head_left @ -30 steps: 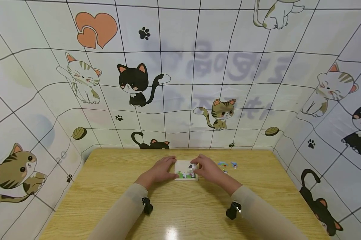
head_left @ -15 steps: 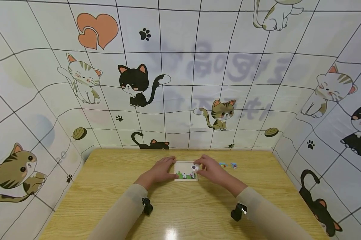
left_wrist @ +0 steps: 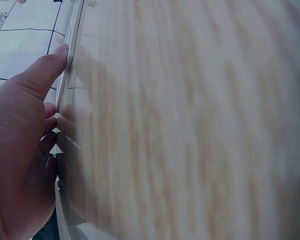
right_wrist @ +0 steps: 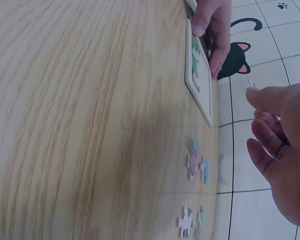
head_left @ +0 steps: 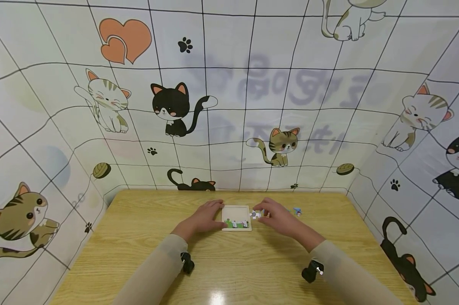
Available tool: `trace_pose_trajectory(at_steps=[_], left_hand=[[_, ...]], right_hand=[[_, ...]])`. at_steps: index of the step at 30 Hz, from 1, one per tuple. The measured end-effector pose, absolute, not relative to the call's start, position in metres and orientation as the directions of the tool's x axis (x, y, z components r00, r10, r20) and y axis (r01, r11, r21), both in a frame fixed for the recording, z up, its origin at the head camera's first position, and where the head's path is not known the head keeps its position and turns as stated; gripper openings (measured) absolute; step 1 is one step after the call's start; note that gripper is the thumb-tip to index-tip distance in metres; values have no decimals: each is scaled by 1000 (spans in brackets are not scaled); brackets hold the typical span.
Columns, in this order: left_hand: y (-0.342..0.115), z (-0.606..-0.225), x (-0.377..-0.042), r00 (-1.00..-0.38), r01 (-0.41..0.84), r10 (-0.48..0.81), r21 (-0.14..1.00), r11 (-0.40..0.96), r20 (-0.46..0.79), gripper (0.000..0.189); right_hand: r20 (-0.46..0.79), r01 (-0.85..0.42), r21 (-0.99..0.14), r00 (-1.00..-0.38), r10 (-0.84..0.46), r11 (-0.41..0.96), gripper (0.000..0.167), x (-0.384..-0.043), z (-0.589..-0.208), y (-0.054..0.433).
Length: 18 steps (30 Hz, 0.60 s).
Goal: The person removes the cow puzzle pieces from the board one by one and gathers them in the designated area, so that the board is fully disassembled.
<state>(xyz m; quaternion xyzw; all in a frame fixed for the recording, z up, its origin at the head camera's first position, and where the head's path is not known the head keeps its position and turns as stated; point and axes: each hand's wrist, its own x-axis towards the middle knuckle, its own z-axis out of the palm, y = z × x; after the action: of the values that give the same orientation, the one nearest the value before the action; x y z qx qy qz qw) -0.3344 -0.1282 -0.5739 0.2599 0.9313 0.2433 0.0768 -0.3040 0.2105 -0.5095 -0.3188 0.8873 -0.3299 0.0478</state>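
Observation:
A shallow wooden puzzle tray (head_left: 236, 207) lies on the table, pieces with a green and white picture fitted along its near side, the rest of its bed bare. My left hand (head_left: 204, 216) holds the tray's left side, thumb at the near corner and fingers at the far one. Just past the tray's right edge, my right hand (head_left: 276, 217) pinches a white jigsaw piece (head_left: 255, 214) with a dark patch between thumb and fingertips. In the right wrist view this piece (right_wrist: 251, 82) shows edge-on, raised above the table.
Several loose jigsaw pieces lie right of the tray, among them a pink and green piece (right_wrist: 192, 160) and a pale one (right_wrist: 185, 221). The right hand partly hides them in the head view, where a blue piece (head_left: 298, 211) shows. A cat-print cloth wall (head_left: 229, 161) stands behind the table.
My right hand has moved right with the white jigsaw piece, from over the tray's right part to just outside its right edge. The left hand stays on the tray.

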Motion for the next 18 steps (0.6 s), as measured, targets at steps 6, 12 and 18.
trace_pose_trajectory(at_steps=[6, 12, 18], left_hand=[[-129, -576, -335, -854, 445, 521, 499, 744, -14, 87], [-130, -579, -336, -848, 450, 529, 514, 730, -10, 88], [-132, -582, -338, -844, 455, 536, 528, 717, 0, 90]], right_hand=[[140, -531, -617, -801, -582, 581, 37, -305, -510, 223], [154, -514, -637, -815, -559, 574, 36, -304, -511, 234], [193, -521, -605, -830, -524, 602, 33, -304, -510, 243]])
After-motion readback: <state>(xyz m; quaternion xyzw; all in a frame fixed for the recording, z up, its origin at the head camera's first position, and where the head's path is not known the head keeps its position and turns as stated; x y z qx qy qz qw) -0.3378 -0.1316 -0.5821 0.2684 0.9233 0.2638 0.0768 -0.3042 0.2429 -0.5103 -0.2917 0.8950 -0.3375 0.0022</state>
